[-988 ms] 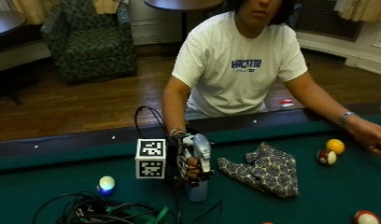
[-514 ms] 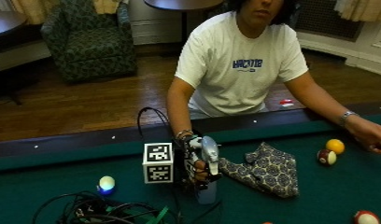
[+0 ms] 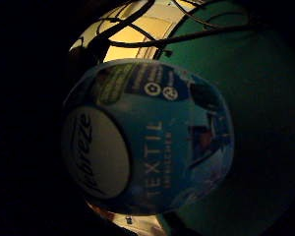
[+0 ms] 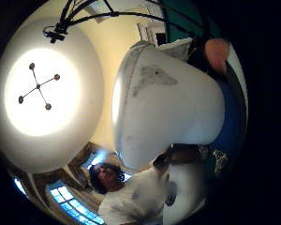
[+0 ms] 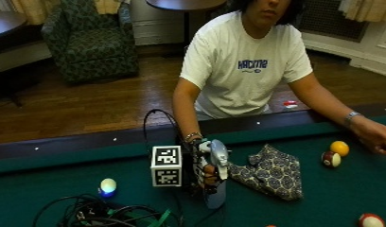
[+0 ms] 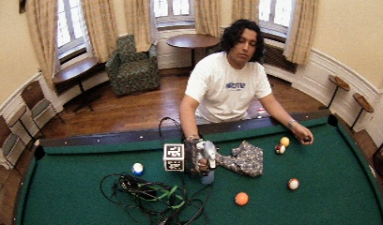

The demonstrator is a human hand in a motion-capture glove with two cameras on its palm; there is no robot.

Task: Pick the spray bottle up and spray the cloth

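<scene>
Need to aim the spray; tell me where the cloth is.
In the outside view, the cloth lies on the green table, just beside the spray bottle held in the right hand.

I'm working in what looks like a games room or lounge of an older house: a green-felt pool table (image 6: 341, 159) with striped and solid billiard balls (image 6: 284, 141), a dark patterned armchair (image 6: 133, 65), round wooden side tables (image 6: 193, 41), hardwood floor and tall curtained windows (image 6: 168, 9).

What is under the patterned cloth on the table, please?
Only the green table shows around the cloth. Anything beneath it is covered, so I cannot tell.
</scene>
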